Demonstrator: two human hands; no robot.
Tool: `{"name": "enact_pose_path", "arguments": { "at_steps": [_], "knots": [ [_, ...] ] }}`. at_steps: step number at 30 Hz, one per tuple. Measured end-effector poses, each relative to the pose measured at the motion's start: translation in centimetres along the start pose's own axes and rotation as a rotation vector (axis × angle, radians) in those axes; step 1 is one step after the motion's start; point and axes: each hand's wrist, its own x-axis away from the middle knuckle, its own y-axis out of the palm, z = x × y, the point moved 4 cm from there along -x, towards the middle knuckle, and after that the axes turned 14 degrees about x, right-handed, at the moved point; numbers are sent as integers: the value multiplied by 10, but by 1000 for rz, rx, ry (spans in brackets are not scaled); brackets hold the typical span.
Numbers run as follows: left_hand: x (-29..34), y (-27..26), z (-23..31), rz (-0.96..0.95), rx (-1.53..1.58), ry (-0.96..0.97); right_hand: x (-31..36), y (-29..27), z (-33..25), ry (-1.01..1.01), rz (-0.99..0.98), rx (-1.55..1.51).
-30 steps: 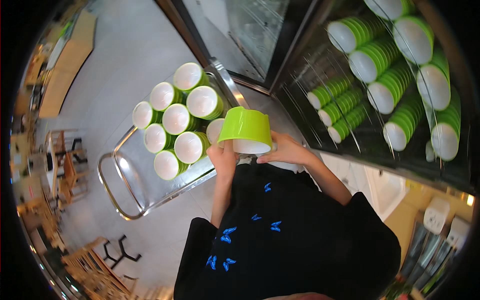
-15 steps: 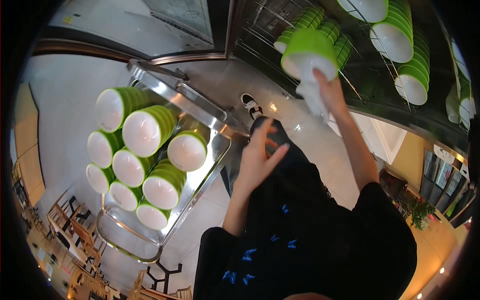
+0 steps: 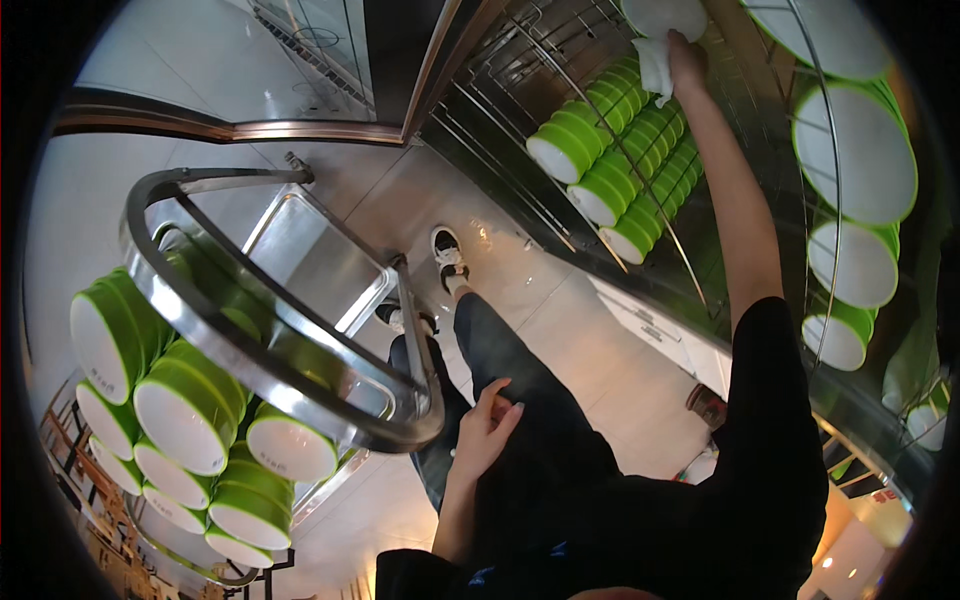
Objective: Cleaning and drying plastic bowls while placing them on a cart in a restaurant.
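Note:
Reaching up into the rack, my right hand [image 3: 686,65] is closed on a white cloth [image 3: 653,68] and the rim of a green bowl with a white inside [image 3: 665,16]. The upper edge of the picture cuts that bowl off. Below it, rows of nested green bowls [image 3: 622,140] lie on their sides behind the rack's thin wires. My left hand [image 3: 484,430] hangs in front of my legs, its fingers loosely bent and a little apart, with nothing in it. It is nearest to the handle end of a metal cart [image 3: 385,425] on the left.
Stacked green bowls [image 3: 190,405] lie on the cart, white insides facing me. More large bowls [image 3: 855,150] sit behind wire at the right. A glass door with a dark frame [image 3: 270,131] stands at the upper left. Chairs [image 3: 90,500] show at the lower left.
My right hand has carried the bowl and cloth upward, farther into the rack. My left hand has dropped lower. With my view shifted, the cart appears farther left and its handle looms closer.

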Motion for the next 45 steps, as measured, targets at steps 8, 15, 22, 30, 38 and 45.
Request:
{"name": "enact_pose_path", "arguments": {
  "at_steps": [8,15,22,30,38,45],
  "knots": [
    [-22,26,7,72,-104,9,-77,-13,-4,-11,193,462],
    [-34,32,12,118,-70,13,-16,-3,-51,63,179,576],
    [-37,32,9,156,-19,-32,-14,-5,-52,44,189,570],
    [-35,24,1,218,-83,13,-24,3,-40,23,222,414],
    [-31,21,-11,238,-65,-2,-11,7,-48,105,204,454],
    [-28,15,-14,278,-102,-9,-18,10,-34,143,114,533]
  ]
}}
